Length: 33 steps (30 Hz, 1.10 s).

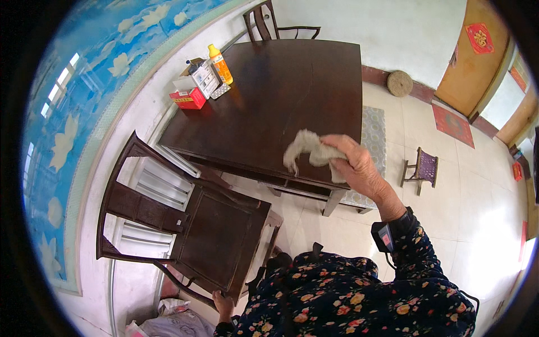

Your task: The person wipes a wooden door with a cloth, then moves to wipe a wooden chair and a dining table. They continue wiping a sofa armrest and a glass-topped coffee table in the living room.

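A crumpled greyish cloth hangs from my right hand, pinched between the fingers and thumb. That hand is over the near right corner of a dark wooden table; whether the cloth touches the top I cannot tell. Low in the view, my left hand grips the armrest end of a dark wooden armchair. Part of this hand is hidden by the sleeve and the armrest.
At the table's left edge stand a yellow-orange bottle, a red box and a blister pack. A patterned bench lines the table's right side. Beyond it are a small purple-seated stool and a round woven mat.
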{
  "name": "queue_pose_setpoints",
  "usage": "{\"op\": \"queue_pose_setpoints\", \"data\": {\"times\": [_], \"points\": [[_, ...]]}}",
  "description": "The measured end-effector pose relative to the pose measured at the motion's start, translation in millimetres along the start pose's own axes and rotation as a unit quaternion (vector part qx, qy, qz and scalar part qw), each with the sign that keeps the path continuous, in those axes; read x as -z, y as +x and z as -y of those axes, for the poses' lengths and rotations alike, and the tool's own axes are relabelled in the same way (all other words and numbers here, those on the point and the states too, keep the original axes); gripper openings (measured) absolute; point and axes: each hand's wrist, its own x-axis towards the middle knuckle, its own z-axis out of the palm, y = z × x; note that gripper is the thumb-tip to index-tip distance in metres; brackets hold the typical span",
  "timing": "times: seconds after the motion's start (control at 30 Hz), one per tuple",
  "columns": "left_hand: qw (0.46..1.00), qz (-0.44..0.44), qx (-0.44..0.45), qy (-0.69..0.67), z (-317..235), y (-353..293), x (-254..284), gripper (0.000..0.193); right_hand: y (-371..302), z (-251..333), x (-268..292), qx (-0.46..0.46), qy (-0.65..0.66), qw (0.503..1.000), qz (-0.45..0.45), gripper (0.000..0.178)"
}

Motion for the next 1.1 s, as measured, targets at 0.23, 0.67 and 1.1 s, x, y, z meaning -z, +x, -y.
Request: {"op": "queue_pose_setpoints", "data": {"times": [0.23,0.67,1.1], "points": [[0.999,0.009,-0.044,0.025,40.6,-10.3,-49.4,0.041,-3.6,-55.7,-38.1,-0.161,-0.192,0.963,0.096,0.060],[0.990,0.140,-0.007,-0.021,16.8,24.1,-43.8,0.051,44.6,-195.1,-54.6,-0.165,-0.365,0.916,0.036,0.056],[0.961,0.215,0.130,-0.117,5.4,46.6,35.5,0.040,242.9,-277.9,-200.0,-0.120,-0.381,0.916,0.019,0.042]]}}
